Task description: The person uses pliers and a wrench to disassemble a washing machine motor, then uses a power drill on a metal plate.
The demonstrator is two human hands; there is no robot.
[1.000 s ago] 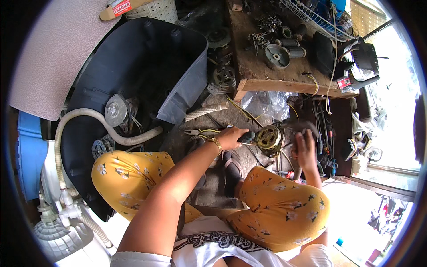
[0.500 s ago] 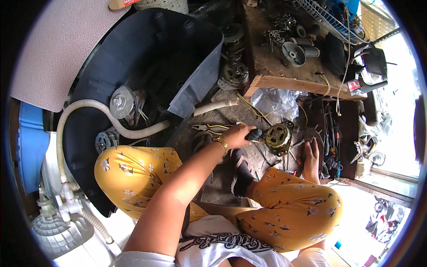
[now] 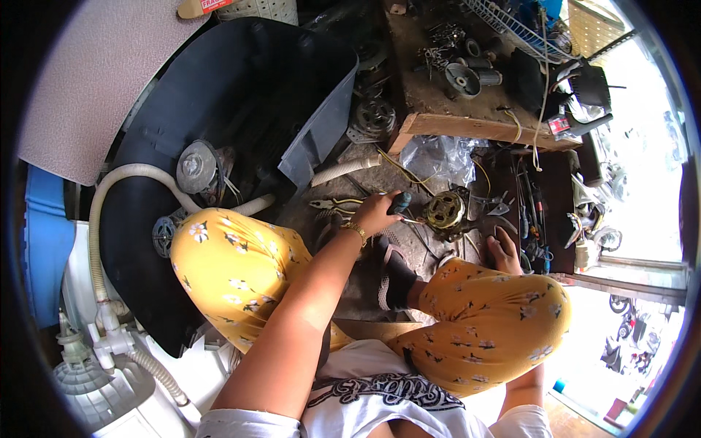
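We have our left hand [image 3: 374,215] closed around a hand tool with a dark rounded handle [image 3: 399,201] and a slim metal shaft, which points toward a round, brass-coloured metal motor with a slotted end cover [image 3: 444,210]. That motor sits in front of us, between our two hands, and we cannot tell whether the shaft touches it. Our right hand [image 3: 502,252] is just beside the motor on its right, fingers drawn close together; we cannot tell whether they grip anything. Left of the left hand, a pair of pliers with yellow-and-black handles [image 3: 334,203] lies on the grey, worn floor [image 3: 296,223], and beyond it we see a short piece of beige ribbed hose [image 3: 347,169]. Behind the motor is a crumpled clear plastic bag [image 3: 442,159], near the front edge of a brown wooden table [image 3: 427,102], which carries a grey round metal part [image 3: 463,79] and a heap of small metal pieces [image 3: 442,55]. To our left stands a large black plastic tub [image 3: 314,150], with a silver disc-faced motor [image 3: 197,166] inside.
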